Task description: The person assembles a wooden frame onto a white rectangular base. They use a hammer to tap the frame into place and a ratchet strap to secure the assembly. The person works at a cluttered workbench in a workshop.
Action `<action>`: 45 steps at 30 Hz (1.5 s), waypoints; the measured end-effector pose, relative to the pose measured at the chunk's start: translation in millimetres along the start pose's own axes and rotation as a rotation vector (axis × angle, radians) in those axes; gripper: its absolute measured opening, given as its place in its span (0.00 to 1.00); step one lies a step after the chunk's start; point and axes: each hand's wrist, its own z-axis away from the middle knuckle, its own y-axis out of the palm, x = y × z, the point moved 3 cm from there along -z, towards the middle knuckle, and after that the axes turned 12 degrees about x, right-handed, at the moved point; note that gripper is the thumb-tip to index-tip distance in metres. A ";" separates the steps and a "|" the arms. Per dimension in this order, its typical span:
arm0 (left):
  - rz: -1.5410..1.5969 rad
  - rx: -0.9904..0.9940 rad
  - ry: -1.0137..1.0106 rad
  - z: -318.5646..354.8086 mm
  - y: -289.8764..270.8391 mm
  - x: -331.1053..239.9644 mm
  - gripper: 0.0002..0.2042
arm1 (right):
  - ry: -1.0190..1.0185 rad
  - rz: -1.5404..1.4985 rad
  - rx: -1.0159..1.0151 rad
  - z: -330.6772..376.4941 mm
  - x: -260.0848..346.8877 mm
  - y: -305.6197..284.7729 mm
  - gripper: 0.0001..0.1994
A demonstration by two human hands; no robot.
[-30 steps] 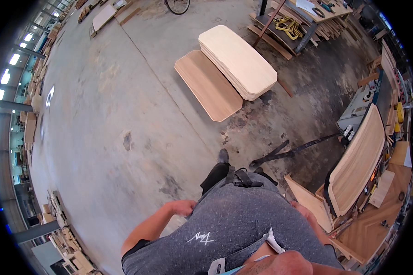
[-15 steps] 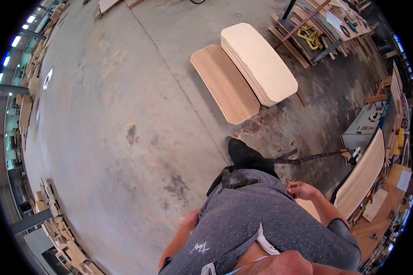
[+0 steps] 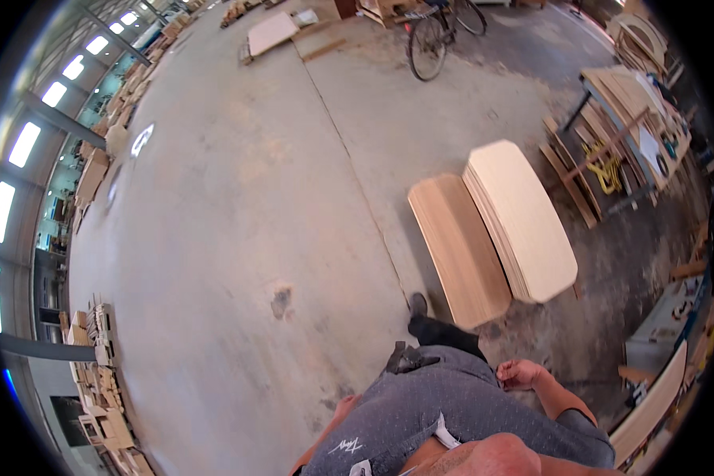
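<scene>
My right hand hangs beside my waist with its fingers curled in. Whether anything small is inside them is hidden. On my other side, my left hand is low against my grey shirt, which covers most of it, so its fingers do not show. Ahead of my feet lie two stacks of wooden panels with cut corners. The brown-topped stack is nearest to my right hand, though apart from it. Beside it, the taller pale stack stands farther to the right.
A workbench with boards and yellow clamps stands at the right. Below it are a grey machine box and a curved wooden panel. A bicycle is parked at the far end. Wood piles line the left side.
The view has tipped up, so the panel stacks sit lower and farther right, and the bicycle shows. The curved panel has slid toward the lower right rim. Both hands stay beside my body.
</scene>
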 end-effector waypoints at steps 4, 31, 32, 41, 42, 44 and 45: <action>0.194 -0.090 0.022 -31.7 -31.8 -77.5 0.16 | 0.071 -0.002 -0.015 -19.1 87.1 20.9 0.03; -0.602 0.057 0.190 -384.8 -182.6 -602.7 0.11 | -0.414 0.143 -1.017 -272.8 247.3 63.3 0.13; -0.587 0.128 0.158 -386.7 -160.1 -610.7 0.11 | -0.419 0.079 -1.006 -273.0 252.7 66.2 0.13; -0.902 0.570 0.397 -364.7 11.5 -698.3 0.15 | -0.448 -0.056 -0.963 -274.0 330.5 29.3 0.06; -0.876 0.599 0.398 -363.2 15.3 -703.9 0.14 | -0.447 -0.097 -0.965 -270.5 333.9 17.9 0.06; -0.944 0.578 0.428 -380.9 11.7 -720.4 0.13 | -0.449 -0.162 -1.021 -274.7 341.4 -5.6 0.07; -0.996 0.572 0.442 -390.8 8.6 -736.2 0.13 | -0.485 -0.167 -1.024 -282.4 351.0 -19.9 0.07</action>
